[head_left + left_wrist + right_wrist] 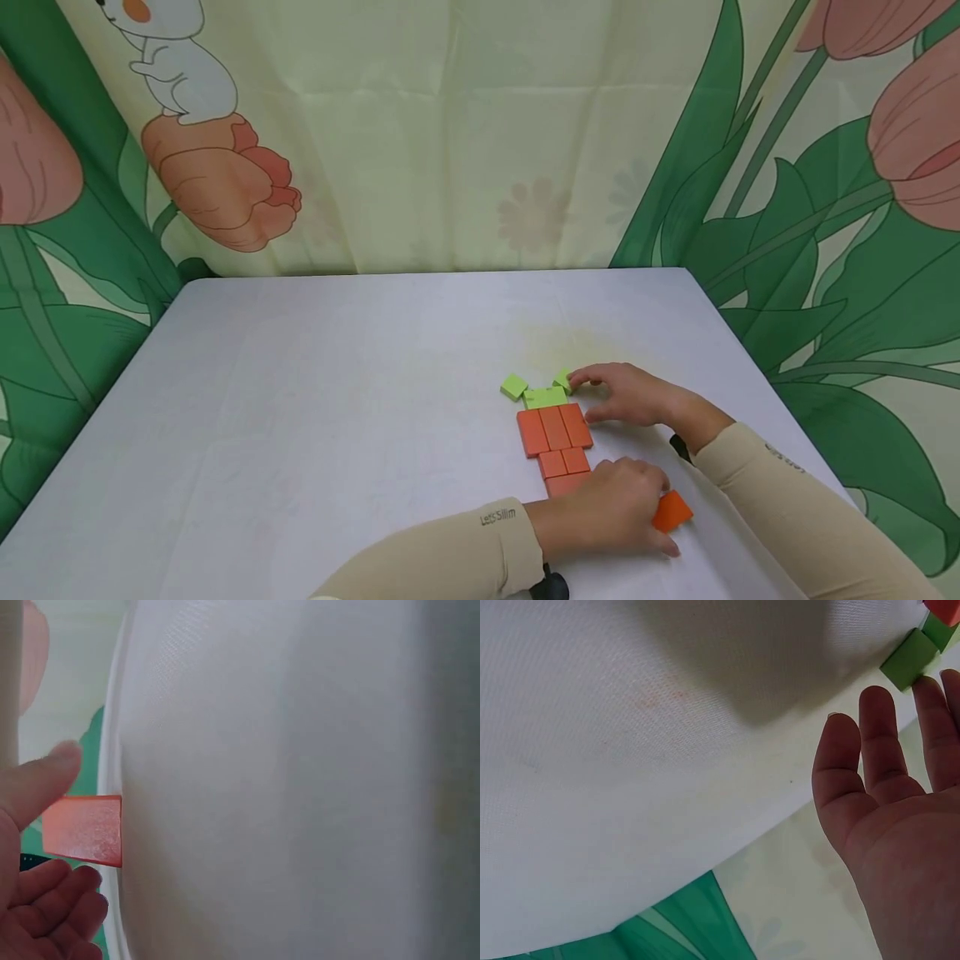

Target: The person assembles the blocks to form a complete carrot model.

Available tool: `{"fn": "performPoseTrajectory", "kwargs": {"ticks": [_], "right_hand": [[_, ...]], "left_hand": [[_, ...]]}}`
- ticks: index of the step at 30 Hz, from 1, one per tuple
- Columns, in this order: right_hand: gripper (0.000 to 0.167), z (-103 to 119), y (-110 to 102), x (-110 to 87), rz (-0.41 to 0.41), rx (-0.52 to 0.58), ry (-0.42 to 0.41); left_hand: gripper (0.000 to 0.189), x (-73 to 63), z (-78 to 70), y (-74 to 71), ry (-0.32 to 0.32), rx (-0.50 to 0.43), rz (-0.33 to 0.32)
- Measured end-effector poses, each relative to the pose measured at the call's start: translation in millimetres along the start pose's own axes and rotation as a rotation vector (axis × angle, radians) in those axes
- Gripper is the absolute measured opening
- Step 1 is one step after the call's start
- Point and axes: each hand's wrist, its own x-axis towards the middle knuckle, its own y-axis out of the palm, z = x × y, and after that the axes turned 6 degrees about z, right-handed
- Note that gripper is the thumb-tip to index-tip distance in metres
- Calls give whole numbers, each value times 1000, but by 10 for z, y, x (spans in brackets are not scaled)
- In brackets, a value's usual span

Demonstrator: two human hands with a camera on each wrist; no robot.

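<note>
My left hand reaches over the lower end of a flat arrangement of blocks. An orange block lies between its spread thumb and fingers; in the left wrist view the same orange block shows in that gap. My right hand is at the top of the arrangement, a fingertip at a small green block, its thumb beside the orange-red blocks. In the right wrist view a finger of the right hand meets a green block, the other fingers extended.
A notched green block tops three upright orange-red blocks. Another tilted green block sits at its left corner. Below are smaller orange-red blocks, partly covered by the left hand. The white-covered table backs onto a printed curtain.
</note>
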Motion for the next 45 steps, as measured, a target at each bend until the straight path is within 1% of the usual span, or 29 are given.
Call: {"fn": "performPoseTrajectory", "kwargs": {"ticks": [2, 5, 8, 11, 14, 19, 24, 28, 34, 37, 39, 41, 45], "right_hand": [[47, 0, 2, -2, 1, 6, 8], [48, -9, 9, 0, 4, 9, 11], [48, -17, 13, 1, 7, 5, 6], [49, -17, 13, -2, 7, 4, 2], [49, -13, 9, -10, 8, 6, -1], [49, -9, 7, -16, 8, 8, -9], [49, -9, 10, -19, 8, 12, -12], [50, -13, 12, -19, 6, 14, -16], [49, -21, 19, -26, -6, 17, -26], [49, -24, 24, -33, -11, 19, -31], [48, -24, 27, -36, -15, 19, -36], [48, -22, 30, -38, -17, 22, -38], [48, -20, 36, -38, -14, 23, -39]], "left_hand": [[42, 13, -14, -3, -14, -8, 25], [35, 30, -26, 4, -40, -18, 42], [34, 44, -33, 4, -61, -30, 55], [33, 56, -32, 0, -66, -42, 69], [29, 59, -28, -13, -68, -51, 77], [26, 23, -4, -50, -75, -56, 80], [25, -80, 57, -117, -69, -32, 83], [24, -191, 143, -180, -44, -33, 70], [30, -365, 278, -232, -9, -38, 60], [31, -466, 341, -256, -2, -28, 55], [30, -533, 389, -281, -8, -29, 51], [28, -594, 443, -318, -19, -49, 47], [24, -676, 569, -401, -59, -123, 45]]}}
